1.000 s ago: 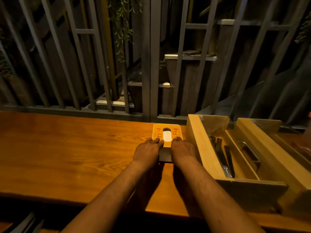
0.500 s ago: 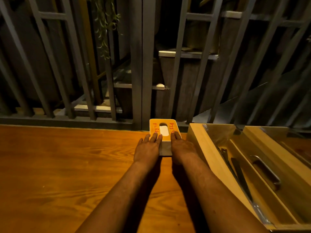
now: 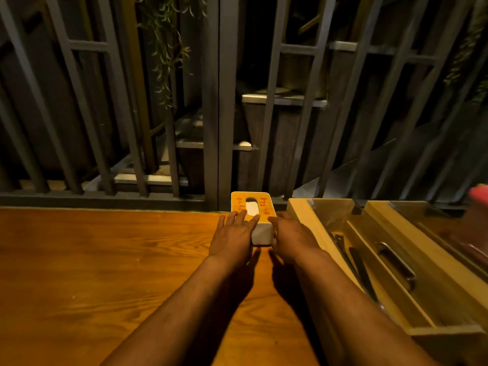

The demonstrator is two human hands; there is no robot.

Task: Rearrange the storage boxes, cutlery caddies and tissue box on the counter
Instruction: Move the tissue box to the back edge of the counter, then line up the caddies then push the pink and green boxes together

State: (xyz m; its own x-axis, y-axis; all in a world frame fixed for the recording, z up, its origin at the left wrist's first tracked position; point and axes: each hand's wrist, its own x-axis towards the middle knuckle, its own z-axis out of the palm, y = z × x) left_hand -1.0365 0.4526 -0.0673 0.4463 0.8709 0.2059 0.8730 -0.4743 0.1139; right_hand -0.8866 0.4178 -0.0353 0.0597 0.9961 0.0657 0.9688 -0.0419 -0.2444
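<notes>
Both forearms reach straight out over the counter, bare to the elbow, and the two hands flank the tissue box [image 3: 251, 211] at the far edge. The left hand [image 3: 232, 240] lies palm down with its fingers [image 3: 241, 216] spread flat and resting on the near left part of the box's orange lid, beside the oval slot where a white tissue shows. The right hand [image 3: 291, 239] lies against the box's right side, its fingers flat and pointing forward; whether the thumb presses the near end is hidden. Neither hand curls around the box: both are flat and loose, pressed to it rather than clamped. The tissue box has a pale body and an orange top with red handwriting either side of the slot, too small to read; it stands upright on the wooden counter [image 3: 105, 260], its far end close to the grey metal railing [image 3: 219, 101]. Just beside it on the right sits a pale wooden cutlery caddy [image 3: 311, 228], open on top and split lengthwise by a divider with a dark metal handle [image 3: 396, 260]; the left compartment holds dark-handled cutlery [image 3: 356, 265], kinds not clear. A second wooden caddy [image 3: 390, 215] lies against the first on its right, its contents in shadow. A blurred pink shape [image 3: 479, 194] shows at the right edge. Behind the slanted railing bars lie dim steps, and green plant strands [image 3: 163, 48] hang down at the upper left.
</notes>
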